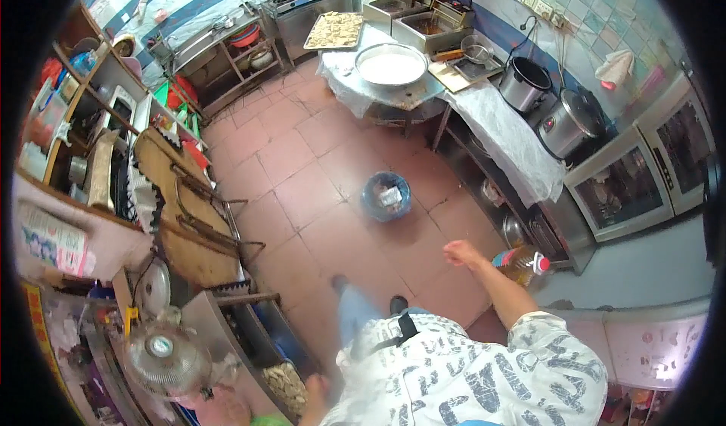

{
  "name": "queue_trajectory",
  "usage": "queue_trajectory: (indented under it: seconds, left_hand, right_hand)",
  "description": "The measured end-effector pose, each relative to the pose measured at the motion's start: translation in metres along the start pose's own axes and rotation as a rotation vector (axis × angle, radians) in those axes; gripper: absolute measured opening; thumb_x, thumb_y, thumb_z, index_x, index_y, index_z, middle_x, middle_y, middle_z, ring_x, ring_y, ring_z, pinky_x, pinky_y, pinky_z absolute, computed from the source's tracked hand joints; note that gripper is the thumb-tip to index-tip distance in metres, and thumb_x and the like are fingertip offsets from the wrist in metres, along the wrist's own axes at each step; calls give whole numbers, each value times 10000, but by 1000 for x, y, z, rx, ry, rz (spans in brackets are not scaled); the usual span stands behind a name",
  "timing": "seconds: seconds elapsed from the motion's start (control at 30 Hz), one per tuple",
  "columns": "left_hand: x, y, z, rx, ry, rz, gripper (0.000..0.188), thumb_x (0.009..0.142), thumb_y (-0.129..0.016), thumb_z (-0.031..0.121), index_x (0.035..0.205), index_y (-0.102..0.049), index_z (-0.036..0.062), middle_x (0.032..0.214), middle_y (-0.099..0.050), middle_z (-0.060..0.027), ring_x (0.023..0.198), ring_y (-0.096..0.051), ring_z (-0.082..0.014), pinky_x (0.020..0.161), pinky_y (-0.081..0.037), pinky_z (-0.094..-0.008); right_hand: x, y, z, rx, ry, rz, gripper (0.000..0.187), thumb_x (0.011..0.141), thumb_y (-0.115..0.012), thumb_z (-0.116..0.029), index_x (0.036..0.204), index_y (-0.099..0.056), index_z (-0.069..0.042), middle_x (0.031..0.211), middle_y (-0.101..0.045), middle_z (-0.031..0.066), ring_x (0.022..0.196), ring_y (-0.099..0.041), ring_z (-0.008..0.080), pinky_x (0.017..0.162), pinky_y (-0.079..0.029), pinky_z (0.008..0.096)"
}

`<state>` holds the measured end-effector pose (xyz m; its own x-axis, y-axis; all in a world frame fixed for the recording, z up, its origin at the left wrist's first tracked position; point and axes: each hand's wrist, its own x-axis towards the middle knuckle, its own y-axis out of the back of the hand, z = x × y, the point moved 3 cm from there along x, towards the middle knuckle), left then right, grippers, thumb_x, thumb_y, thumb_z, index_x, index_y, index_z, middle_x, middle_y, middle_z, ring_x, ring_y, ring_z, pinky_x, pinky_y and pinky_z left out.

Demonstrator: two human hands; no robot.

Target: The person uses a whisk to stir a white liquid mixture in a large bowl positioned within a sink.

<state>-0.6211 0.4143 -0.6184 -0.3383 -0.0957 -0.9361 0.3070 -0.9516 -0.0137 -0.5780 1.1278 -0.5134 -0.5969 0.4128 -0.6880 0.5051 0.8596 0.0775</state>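
Note:
My right hand (463, 252) is stretched out over the floor with its fingers curled in and nothing visible in them. A large bottle of yellow oil with a red cap (522, 266) stands just beyond my right forearm. Low at the bottom edge, my left hand (314, 388) is blurred and only partly in view. It is beside a batch of pale food pieces (284, 385); whether it touches them I cannot tell. A blue-lined waste bin (386, 196) with rubbish in it stands on the floor ahead of me.
Ahead, a table holds a tray of pale pieces (334, 30) and a wide basin of white contents (391, 65). Fryers (431, 27) and cookers (571, 122) line the right. A folded wooden table (189, 214) leans at left, near a fan (166, 356).

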Motion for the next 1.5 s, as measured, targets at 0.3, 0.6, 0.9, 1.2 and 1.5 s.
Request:
queue_trajectory:
  seconds: [0.3,0.6,0.9,1.2,1.5]
  left_hand:
    - [66,-145,113,1044,-628,-107,120,866,-547,138,783,-604,73,703,-609,-64,595,-565,-189,528,-480,-292]
    - [103,-407,455,613,-436,-249,183,941,-543,159,1098,-604,86,833,-626,-10,668,-587,-103,558,-471,-241]
    - [163,-537,611,685,-414,-205,178,961,-538,167,1120,-593,111,834,-636,-8,614,-596,-103,494,-447,-221]
    - [114,-665,590,770,-357,-366,155,943,-557,121,1035,-646,33,855,-650,-42,774,-592,-128,690,-477,-250]
    - [230,-686,638,732,-344,-241,178,913,-615,97,1074,-642,27,862,-633,-16,747,-593,-130,662,-493,-274]
  right_hand:
    - [130,-175,-87,-227,-34,-227,133,863,-595,-159,878,-673,-52,733,-655,52,614,-619,125,520,-499,270]
    - [249,-149,-187,224,-177,89,163,855,-630,-231,884,-643,-71,738,-650,41,610,-627,115,454,-499,273]
    - [415,-46,-343,675,-47,402,755,828,-644,-573,1330,-425,-54,1194,-559,130,943,-618,250,724,-530,360]
    - [538,1,-403,1320,44,360,661,839,-692,-323,1357,-375,-62,1362,-420,171,1182,-479,350,989,-452,484]
    - [541,8,-381,1318,67,691,322,765,-591,-30,1084,-564,5,1118,-605,139,1045,-566,308,894,-483,463]
